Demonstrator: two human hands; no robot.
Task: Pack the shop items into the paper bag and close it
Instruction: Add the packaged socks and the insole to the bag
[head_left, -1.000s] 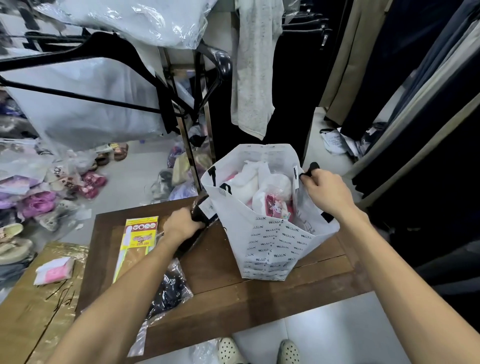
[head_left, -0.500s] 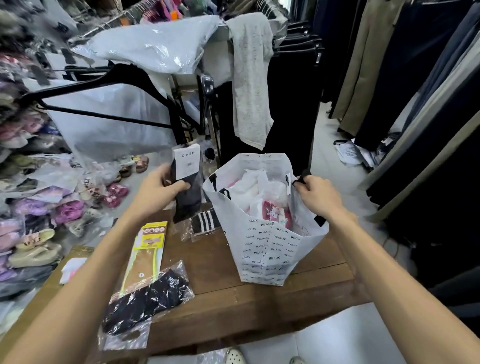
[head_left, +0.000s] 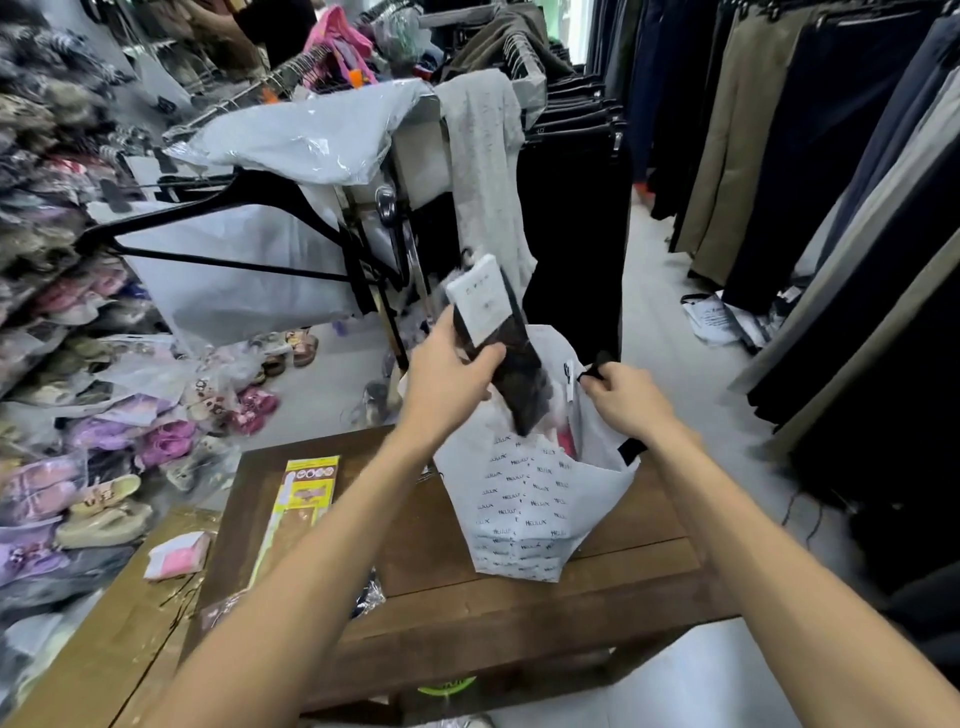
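A white printed paper bag (head_left: 524, 509) stands on the brown wooden table (head_left: 597, 587). My left hand (head_left: 449, 382) grips a pair of black socks (head_left: 511, 364) with a white card label, held tilted over the bag's open mouth, its lower end dipping inside. My right hand (head_left: 626, 397) pinches the bag's black handle at the right rim and holds the mouth open. Something pink shows inside the bag; the rest of its contents are hidden.
A yellow-carded long packet (head_left: 298, 512) lies on the table's left part, and a dark item in clear plastic (head_left: 369, 597) peeks from under my left forearm. A pink packet (head_left: 176, 556) sits on the taped cardboard box to the left. Clothes racks and piled shoes surround the table.
My left hand lifted the black socks from the table and carried them right, over the bag's mouth. My right hand kept its hold on the bag handle.
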